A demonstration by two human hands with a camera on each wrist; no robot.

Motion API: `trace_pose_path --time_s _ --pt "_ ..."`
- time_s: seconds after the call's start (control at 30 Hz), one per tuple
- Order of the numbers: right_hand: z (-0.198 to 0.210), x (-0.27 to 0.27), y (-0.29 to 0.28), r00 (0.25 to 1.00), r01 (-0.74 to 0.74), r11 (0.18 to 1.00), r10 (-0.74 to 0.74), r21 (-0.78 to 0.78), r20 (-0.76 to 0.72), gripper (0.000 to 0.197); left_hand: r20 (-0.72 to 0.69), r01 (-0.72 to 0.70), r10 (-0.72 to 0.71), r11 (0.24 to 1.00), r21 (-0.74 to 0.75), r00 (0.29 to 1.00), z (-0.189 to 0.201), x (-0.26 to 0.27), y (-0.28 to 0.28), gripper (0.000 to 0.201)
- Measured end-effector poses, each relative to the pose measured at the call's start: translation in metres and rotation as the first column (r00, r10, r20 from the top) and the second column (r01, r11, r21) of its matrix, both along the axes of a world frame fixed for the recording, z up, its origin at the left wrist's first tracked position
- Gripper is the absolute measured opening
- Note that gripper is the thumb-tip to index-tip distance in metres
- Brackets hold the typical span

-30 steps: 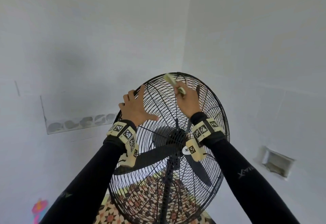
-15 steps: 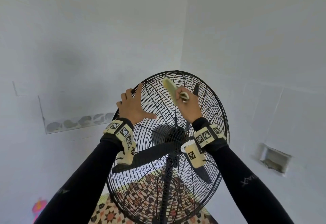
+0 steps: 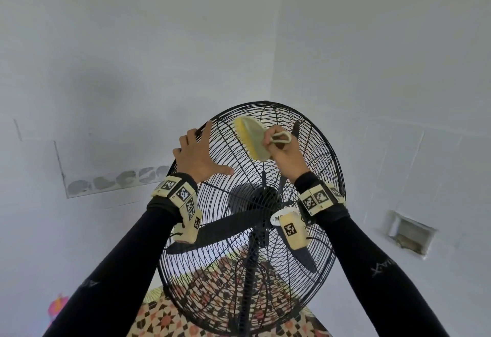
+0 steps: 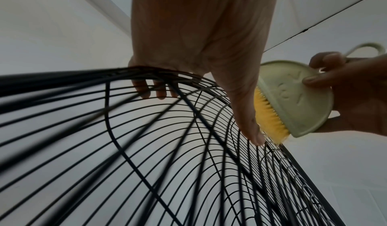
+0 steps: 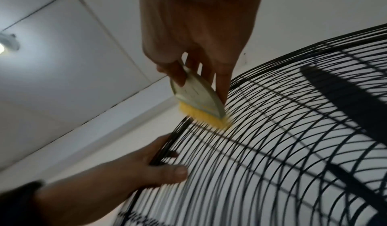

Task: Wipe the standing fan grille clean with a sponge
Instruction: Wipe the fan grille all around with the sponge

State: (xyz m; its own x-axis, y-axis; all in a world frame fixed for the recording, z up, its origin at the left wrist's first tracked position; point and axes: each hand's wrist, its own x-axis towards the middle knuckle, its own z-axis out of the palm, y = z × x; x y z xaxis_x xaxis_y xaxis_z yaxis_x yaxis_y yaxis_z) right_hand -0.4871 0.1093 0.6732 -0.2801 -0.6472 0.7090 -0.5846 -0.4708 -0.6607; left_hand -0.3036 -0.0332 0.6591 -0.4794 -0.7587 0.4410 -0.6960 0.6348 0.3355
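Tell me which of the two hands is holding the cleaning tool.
The right hand: it grips the pale green scrubber, yellow bristles against the fan grille. The left hand only steadies the grille's rim.

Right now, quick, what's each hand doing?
Left hand: grips the fan grille rim.
Right hand: holds the brush, bristles on the grille.

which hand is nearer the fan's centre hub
Right. The right hand holds the brush on the grille just above the hub. The left hand grips the grille's upper-left rim, farther out.
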Motion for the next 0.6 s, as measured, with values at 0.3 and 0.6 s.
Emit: trace_pose_path --time_s 0.3,0.6 --pt "-0.022 -0.007 -0.001 0.987 0.155 0.987 -0.157 -0.030 -0.038 0.039 -0.002 -0.009 0.009 1.000 -0.011 1.000 0.001 -0.001 0.001 0.145" --pt "-0.026 -0.020 0.008 0.912 0.381 0.915 -0.348 -0.135 0.217 0.017 0.001 -0.002 0.002 1.000 -0.015 1.000 -0.001 0.001 -0.001 0.146"
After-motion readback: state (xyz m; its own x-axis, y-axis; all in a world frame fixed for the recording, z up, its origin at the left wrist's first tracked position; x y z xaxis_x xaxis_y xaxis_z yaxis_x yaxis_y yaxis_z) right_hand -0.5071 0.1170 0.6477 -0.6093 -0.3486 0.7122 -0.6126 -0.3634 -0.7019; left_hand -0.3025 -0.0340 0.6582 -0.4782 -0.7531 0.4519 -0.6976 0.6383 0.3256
